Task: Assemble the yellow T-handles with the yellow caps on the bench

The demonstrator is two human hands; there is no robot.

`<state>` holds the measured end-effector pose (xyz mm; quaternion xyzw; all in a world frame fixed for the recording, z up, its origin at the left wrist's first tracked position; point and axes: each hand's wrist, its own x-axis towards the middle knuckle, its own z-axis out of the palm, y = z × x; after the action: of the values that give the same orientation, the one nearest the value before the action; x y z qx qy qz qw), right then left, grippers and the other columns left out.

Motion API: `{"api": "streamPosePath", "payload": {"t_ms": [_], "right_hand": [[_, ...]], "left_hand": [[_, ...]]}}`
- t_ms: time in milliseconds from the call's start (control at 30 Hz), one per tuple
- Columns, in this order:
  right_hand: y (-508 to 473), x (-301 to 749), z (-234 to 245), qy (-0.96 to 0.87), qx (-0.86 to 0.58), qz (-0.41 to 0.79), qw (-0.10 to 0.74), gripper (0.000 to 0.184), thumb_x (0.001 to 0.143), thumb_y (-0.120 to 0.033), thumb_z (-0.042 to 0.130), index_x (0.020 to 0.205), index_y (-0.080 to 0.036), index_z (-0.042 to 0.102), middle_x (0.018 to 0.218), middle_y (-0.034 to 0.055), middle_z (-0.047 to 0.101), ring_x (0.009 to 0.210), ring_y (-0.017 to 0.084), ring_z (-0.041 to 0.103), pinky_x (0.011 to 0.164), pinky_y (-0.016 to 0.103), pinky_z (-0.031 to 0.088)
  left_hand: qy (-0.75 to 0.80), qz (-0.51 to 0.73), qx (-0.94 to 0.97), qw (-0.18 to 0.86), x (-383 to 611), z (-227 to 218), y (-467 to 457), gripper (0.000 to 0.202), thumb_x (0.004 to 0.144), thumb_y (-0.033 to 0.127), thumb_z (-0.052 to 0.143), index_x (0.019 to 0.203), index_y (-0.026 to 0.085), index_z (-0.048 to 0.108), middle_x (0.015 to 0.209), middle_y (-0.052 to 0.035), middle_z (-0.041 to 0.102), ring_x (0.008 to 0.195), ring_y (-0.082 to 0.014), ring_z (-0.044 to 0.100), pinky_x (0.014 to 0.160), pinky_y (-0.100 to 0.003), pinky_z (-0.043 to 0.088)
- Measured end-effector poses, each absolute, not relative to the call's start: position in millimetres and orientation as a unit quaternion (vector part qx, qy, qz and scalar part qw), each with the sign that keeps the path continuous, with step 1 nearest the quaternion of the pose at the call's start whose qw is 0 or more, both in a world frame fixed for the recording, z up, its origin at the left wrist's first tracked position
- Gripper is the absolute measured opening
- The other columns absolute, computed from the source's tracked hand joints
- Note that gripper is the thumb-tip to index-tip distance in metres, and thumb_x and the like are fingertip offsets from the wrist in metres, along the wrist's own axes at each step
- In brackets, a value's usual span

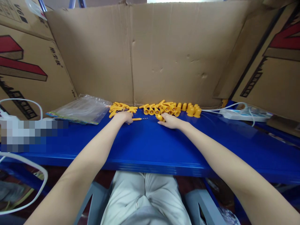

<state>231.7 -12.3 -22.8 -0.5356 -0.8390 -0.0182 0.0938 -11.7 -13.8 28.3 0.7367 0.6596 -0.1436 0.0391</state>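
Head view, left hand (124, 117) gripping screw (137, 119), right hand (171, 121) touching cap (159, 117)

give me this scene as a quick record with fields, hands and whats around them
surface: blue table, cardboard wall behind
left hand: by yellow ribbed rod, grip unclear
right hand: flat, touching yellow cap
row: yellow parts along wall
left side: plastic bag
right side: power strip
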Motion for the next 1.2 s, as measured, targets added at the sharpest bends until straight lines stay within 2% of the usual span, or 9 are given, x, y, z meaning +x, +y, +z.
{"api": "streamPosePath", "payload": {"t_ms": [100, 167, 300, 400, 600, 867, 1000, 1200], "right_hand": [[-12.2, 231.6, -24.4, -0.845, -0.520, -0.013, 0.124, 0.018, 0.087, -0.030, 0.058, 0.095, -0.014, 0.060, 0.106, 0.0146, 0.065, 0.095, 0.024, 0.063, 0.081, 0.030, 0.047], [-10.6, 232.9, -25.9, -0.852, -0.498, -0.011, 0.160, 0.017, 0.085, -0.023, 0.059, 0.099, -0.015, 0.060, 0.107, 0.0130, 0.066, 0.098, 0.024, 0.063, 0.084, 0.030, 0.046], [-6.4, 236.9, -27.8, -0.846, -0.487, 0.001, 0.215, 0.029, 0.078, -0.018, 0.063, 0.107, -0.015, 0.057, 0.100, 0.0099, 0.067, 0.089, 0.022, 0.064, 0.077, 0.030, 0.047], [-4.5, 238.8, -27.6, -0.843, -0.485, 0.004, 0.232, 0.028, 0.074, -0.015, 0.065, 0.101, -0.016, 0.058, 0.093, 0.0077, 0.067, 0.082, 0.020, 0.063, 0.072, 0.028, 0.046], [-4.4, 237.5, -27.1, -0.855, -0.464, -0.019, 0.232, 0.020, 0.074, -0.016, 0.065, 0.094, -0.015, 0.062, 0.093, 0.0084, 0.067, 0.083, 0.019, 0.062, 0.073, 0.027, 0.045], [-3.8, 236.3, -26.2, -0.863, -0.446, -0.022, 0.239, 0.020, 0.075, -0.017, 0.064, 0.095, -0.013, 0.064, 0.094, 0.0097, 0.067, 0.084, 0.020, 0.061, 0.076, 0.029, 0.044], [-3.6, 238.7, -25.4, -0.856, -0.459, -0.019, 0.236, 0.013, 0.074, -0.014, 0.063, 0.087, -0.013, 0.064, 0.091, 0.0095, 0.067, 0.084, 0.021, 0.061, 0.076, 0.030, 0.044], [-4.9, 233.3, -27.3, -0.863, -0.433, 0.005, 0.261, 0.024, 0.074, -0.019, 0.066, 0.097, -0.015, 0.065, 0.095, 0.0082, 0.068, 0.085, 0.020, 0.062, 0.077, 0.030, 0.045]], "left_hand": [[0.627, -0.105, 0.765, 0.098, -21.7, 21.3, -7.5, 0.065, 0.075, 0.023, 0.050, 0.140, 0.025, 0.043, 0.108, -0.0112, 0.069, 0.067, -0.0170, 0.065, 0.061, -0.027, 0.052], [0.609, -0.066, 0.780, 0.127, -26.1, 17.3, -4.7, 0.057, 0.075, 0.025, 0.049, 0.132, 0.022, 0.050, 0.097, -0.0093, 0.070, 0.059, -0.0137, 0.061, 0.054, -0.023, 0.048], [0.589, -0.006, 0.795, 0.146, -30.3, 11.7, -1.8, 0.036, 0.070, 0.027, 0.053, 0.105, 0.019, 0.059, 0.084, -0.0056, 0.070, 0.053, -0.0119, 0.055, 0.048, -0.022, 0.042], [0.583, 0.008, 0.801, 0.134, -29.6, 11.1, -2.4, 0.030, 0.068, 0.026, 0.056, 0.097, 0.020, 0.058, 0.078, -0.0025, 0.069, 0.054, -0.0123, 0.055, 0.049, -0.022, 0.039], [0.557, 0.024, 0.825, 0.088, -23.8, 17.2, -10.1, 0.022, 0.065, 0.023, 0.056, 0.086, 0.019, 0.058, 0.079, -0.0022, 0.068, 0.073, -0.0163, 0.061, 0.058, -0.023, 0.039], [0.540, 0.044, 0.838, 0.058, -20.7, 17.2, -7.4, 0.020, 0.066, 0.025, 0.058, 0.084, 0.020, 0.060, 0.091, -0.0035, 0.069, 0.083, -0.0194, 0.063, 0.063, -0.024, 0.040], [0.542, 0.059, 0.837, 0.058, -24.3, 15.3, -2.7, 0.021, 0.067, 0.029, 0.058, 0.086, 0.020, 0.060, 0.088, -0.0028, 0.068, 0.081, -0.0190, 0.062, 0.063, -0.024, 0.039], [0.527, 0.090, 0.842, 0.071, -17.1, 14.2, -7.2, 0.026, 0.068, 0.029, 0.057, 0.091, 0.019, 0.061, 0.084, -0.0018, 0.068, 0.076, -0.0172, 0.062, 0.063, -0.023, 0.040]]}}
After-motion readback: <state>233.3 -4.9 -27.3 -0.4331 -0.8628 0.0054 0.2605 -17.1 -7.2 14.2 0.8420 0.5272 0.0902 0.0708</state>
